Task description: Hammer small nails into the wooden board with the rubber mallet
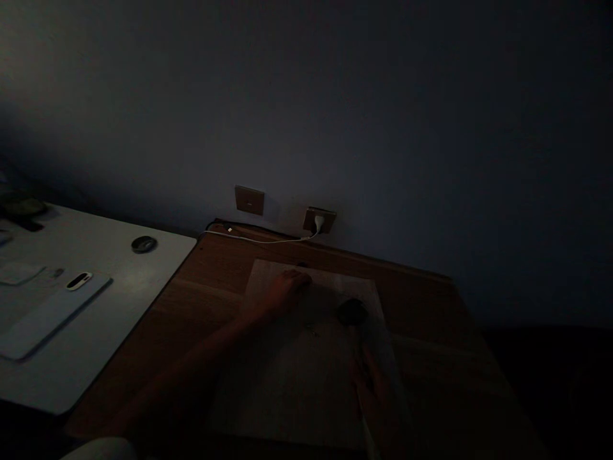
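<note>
The scene is very dark. My left hand [291, 285] reaches across from the lower left and rests near the far edge of a pale flat board [287, 390]. Its fingers are curled down, and whatever is under them is hidden. A small dark round thing [301, 264] lies just beyond it. My right hand [376, 393] lies low over the board's right side, its fingers apart and pointing forward. Ahead of those fingers is a dark round object [352, 311], its kind unclear. Between the hands lies a tiny shiny piece [311, 329], too dim to name.
The board lies on a brown wooden table [431, 370] against a wall. A white cable [268, 241] runs to a plug in a wall socket [320, 220]; a second wall plate [249, 200] is beside it. On a white table [119, 300] at left lie a phone [55, 316] and a tape roll [143, 244].
</note>
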`<state>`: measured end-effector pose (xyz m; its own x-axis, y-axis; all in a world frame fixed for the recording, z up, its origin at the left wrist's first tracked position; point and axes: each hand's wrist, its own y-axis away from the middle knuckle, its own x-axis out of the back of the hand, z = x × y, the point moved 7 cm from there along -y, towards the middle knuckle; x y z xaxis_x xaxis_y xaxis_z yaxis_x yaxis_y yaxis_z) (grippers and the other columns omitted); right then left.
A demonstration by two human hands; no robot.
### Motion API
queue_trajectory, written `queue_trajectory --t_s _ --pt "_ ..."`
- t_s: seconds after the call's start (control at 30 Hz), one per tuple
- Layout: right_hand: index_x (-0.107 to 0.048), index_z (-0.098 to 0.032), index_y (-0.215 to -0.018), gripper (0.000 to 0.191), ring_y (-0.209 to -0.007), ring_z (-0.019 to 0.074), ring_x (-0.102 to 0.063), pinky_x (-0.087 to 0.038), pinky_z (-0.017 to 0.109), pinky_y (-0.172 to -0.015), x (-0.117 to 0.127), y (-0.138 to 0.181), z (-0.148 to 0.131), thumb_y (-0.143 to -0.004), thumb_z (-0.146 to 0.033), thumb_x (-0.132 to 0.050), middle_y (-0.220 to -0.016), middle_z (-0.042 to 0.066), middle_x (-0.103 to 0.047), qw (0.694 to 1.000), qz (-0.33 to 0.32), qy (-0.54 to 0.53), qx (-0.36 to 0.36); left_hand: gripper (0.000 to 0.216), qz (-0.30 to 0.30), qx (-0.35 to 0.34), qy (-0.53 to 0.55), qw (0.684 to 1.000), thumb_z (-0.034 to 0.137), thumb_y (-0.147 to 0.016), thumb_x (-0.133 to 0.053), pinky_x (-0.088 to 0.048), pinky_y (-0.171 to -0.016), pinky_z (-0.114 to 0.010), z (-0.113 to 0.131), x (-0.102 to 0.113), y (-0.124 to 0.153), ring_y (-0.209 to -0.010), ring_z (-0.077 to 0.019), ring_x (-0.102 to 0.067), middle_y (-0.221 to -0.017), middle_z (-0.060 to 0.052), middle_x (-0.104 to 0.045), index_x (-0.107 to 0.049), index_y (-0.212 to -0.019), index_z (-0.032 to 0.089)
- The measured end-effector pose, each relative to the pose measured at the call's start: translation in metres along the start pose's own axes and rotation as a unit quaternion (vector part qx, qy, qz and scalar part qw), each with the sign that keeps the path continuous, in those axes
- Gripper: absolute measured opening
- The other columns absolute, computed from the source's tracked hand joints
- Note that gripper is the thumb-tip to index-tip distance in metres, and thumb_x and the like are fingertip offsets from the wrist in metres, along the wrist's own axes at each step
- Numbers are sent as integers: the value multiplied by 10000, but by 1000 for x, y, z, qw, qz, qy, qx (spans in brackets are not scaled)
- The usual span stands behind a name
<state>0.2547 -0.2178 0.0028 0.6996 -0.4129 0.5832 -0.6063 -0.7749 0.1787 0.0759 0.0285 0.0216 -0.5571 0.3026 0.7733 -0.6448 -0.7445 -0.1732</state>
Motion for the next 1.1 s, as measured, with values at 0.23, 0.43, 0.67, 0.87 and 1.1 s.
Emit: queue_trajectory --t_s 0.23,0.43,0.67,0.87,1.1 --pt "-700 -285 -1420 763 -1324 351 -623 -551 468 -1030 -1 -3 -1 -865 -795 -581 -1263 101 -755 1000 -3 -8 -5 258 15 10 30 999 109 -940 -575 -548 -919 -307 -5 0 1 -1014 -213 -715 -1101 -72 -773 -758 -1101 191" --pt "-754 -294 -1330 664 -1374 361 -593 -538 480 -1061 0 -5 1 -848 -739 -654 -1326 94 -737 1000 12 -6 10 223 12 6 41 999 112 -924 -610 -551 -870 -278 -11 -1 0 -949 -192 -725 -1040 -45 -781 -760 -1067 196" --pt "-750 -243 -1319 709 -1211 344 -683 -571 444 -957 -20 -13 -25 -824 -746 -677 -1107 119 -785 998 -19 -42 33 254 2 -22 31 999 109 -945 -602 -537 -958 -331 -2 -2 0 -1037 -228 -711 -1096 -84 -774 -763 -1124 189" --pt "-745 -178 -1258 743 -759 262 -707 -561 337 -631 -40 -35 -51 -811 -768 -678 -771 53 -716 995 -59 -73 41 226 -2 -42 27 999 110 -946 -601 -526 -931 -322 0 -5 -2 -1024 -224 -698 -1088 -90 -763 -771 -1074 188" --pt "-735 -178 -1184 694 -581 208 -599 -471 298 -496 -53 -46 -74 -830 -767 -636 -656 13 -622 992 -78 -70 70 220 8 -16 40 999 136 -959 -586 -527 -871 -294 -8 -11 -3 -966 -207 -709 -1051 -70 -764 -732 -1116 186"
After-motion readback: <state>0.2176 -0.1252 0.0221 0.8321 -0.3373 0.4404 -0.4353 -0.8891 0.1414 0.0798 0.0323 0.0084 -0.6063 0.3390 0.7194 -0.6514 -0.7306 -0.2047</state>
